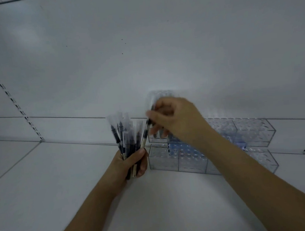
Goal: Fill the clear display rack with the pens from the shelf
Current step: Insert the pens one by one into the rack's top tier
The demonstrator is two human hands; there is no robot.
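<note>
A bundle of pens (pixel 127 140) in clear sleeves is clenched upright in the left hand (pixel 133 163), just left of the clear display rack (pixel 252 130) standing on the shelf (pixel 62 174) against the back wall. A single pen (pixel 147 128) is pinched in the right hand (pixel 173 121), apparently being drawn from the bundle. To do this well, the pen should be lifted fully clear of its neighbours, held near its middle, and lowered straight into one hole of the rack; blur hides the holes' state.
</note>
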